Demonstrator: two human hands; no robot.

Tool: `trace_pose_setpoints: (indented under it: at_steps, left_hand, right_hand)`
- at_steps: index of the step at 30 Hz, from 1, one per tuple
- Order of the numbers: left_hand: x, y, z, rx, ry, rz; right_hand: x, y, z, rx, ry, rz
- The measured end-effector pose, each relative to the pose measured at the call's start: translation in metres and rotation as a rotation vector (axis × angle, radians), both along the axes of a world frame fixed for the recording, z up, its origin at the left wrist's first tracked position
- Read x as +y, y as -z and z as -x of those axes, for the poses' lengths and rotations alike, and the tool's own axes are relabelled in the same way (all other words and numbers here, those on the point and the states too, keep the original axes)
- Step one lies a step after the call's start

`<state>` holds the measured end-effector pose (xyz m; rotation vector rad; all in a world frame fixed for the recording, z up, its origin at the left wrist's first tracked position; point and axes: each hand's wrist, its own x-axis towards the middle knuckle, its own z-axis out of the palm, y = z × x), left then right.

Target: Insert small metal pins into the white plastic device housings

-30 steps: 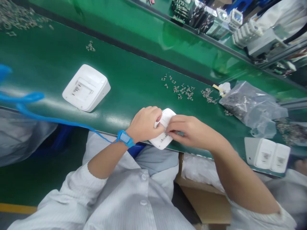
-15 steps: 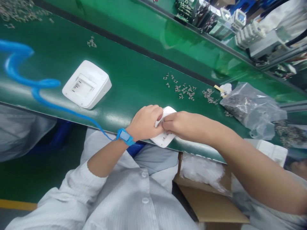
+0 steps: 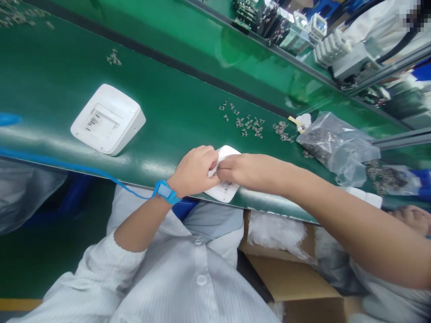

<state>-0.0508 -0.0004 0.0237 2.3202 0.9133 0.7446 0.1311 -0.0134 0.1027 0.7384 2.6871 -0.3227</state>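
A white plastic housing (image 3: 224, 194) lies at the bench's near edge, partly covered by both hands. My left hand (image 3: 195, 170), with a blue wrist strap (image 3: 167, 192) and cord, grips its left side, thumb toward the middle. My right hand (image 3: 235, 169) is closed in a pinch over the housing's middle, fingertips beside my left thumb. Whatever is in that pinch is hidden. A second white housing (image 3: 116, 112), with a recessed battery-like compartment and dark metal contacts, lies to the left. Small metal clips (image 3: 249, 124) are scattered beyond my hands.
Clear plastic bags of metal pieces (image 3: 332, 143) lie to the right, near more white parts (image 3: 365, 196) and another person's hand (image 3: 412, 219). A shelf at the back holds circuit boards (image 3: 247, 15). Below the bench edge stands an open cardboard box (image 3: 289, 278) with plastic bags.
The whole view has shifted, so the bench things appear farther left. Both hands keep their places on the housing. The blue coiled cord has dropped lower at left, and another person's hand shows more at right.
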Motion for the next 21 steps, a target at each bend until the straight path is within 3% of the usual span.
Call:
trace_pose_setpoints:
  at_steps: [8, 16, 19, 21]
  left_hand:
    - [0.000, 0.002, -0.001, -0.049, -0.007, 0.016]
    - [0.001, 0.002, -0.001, -0.069, 0.000, 0.040]
    - [0.002, 0.003, 0.000, -0.087, -0.007, 0.051]
    - [0.002, 0.002, 0.001, -0.098, -0.013, 0.038]
  right_hand:
    - [0.007, -0.008, -0.009, 0.075, 0.003, 0.242]
    - [0.009, -0.004, -0.006, 0.093, -0.007, 0.268]
    - [0.007, -0.007, -0.013, 0.247, 0.051, 0.321]
    - [0.002, -0.003, -0.025, 0.479, 0.191, 0.268]
